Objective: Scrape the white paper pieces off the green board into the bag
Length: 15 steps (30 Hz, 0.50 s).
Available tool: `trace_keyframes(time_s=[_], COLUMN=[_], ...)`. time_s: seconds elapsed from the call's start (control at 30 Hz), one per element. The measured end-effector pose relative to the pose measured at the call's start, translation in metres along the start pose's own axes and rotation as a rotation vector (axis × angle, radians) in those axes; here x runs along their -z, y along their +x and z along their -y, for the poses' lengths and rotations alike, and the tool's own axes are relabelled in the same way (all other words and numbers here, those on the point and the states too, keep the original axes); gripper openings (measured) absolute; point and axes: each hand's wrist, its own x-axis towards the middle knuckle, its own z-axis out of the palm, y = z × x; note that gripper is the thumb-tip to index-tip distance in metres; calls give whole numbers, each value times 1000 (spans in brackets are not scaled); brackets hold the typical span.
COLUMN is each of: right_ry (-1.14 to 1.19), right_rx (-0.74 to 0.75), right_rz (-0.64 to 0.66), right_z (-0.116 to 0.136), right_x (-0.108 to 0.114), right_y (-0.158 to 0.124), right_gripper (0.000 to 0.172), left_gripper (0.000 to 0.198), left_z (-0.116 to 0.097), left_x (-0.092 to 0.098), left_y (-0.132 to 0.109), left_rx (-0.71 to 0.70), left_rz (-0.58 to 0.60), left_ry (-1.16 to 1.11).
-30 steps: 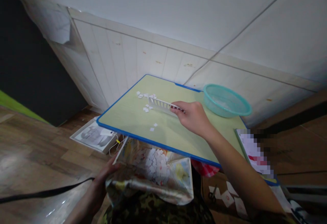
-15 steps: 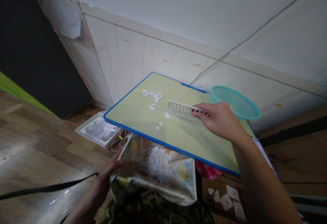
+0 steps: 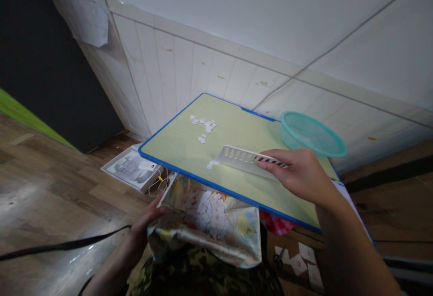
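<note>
My right hand (image 3: 299,174) grips one end of a long white slotted plastic piece (image 3: 241,157), which lies edge-down on the green table with a blue rim (image 3: 189,175). A few small white paper squares (image 3: 212,164) sit against its far end near the table's front edge. More small white squares (image 3: 204,126) lie scattered further back. Below the table edge, my left hand (image 3: 144,224) holds open a patterned bag (image 3: 216,230) that has many white squares inside.
A teal plastic basin (image 3: 311,134) stands at the table's back right. A white panelled wall rises behind. On the wooden floor lie a flat white box (image 3: 130,170) at left, and scissors with paper cards (image 3: 297,260) under the table.
My right hand has drawn the slotted piece toward the table's front edge, sweeping a few white squares along. My left hand still holds the bag open below.
</note>
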Motion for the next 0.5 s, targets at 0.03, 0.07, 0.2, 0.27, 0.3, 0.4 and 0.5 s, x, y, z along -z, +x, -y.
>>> trace_keyframes(time_s=[0.03, 0.07, 0.2, 0.27, 0.3, 0.4, 0.5], right_ry=[-13, -30, 8, 44, 47, 40, 82], right_rx=[-7, -14, -7, -5, -10, -16, 16], right_rz=[-15, -25, 11, 18, 9, -25, -1], right_z=[0, 1, 2, 3, 4, 7, 10], right_x=[-1, -2, -4, -5, -5, -7, -8], right_y=[-2, -4, -12, -15, -16, -16, -16], right_gripper=[19, 19, 19, 18, 18, 18, 17], left_gripper=[49, 47, 34, 32, 33, 43, 54], left_z=[0, 0, 2, 3, 4, 5, 4], left_x=[2, 4, 11, 13, 13, 14, 15], left_y=[0, 1, 4, 6, 6, 8, 8], left_rx=[17, 25, 26, 36, 40, 45, 47], left_rz=[32, 55, 102, 100, 99, 91, 83], left_ry=[7, 16, 12, -6, -6, -2, -14])
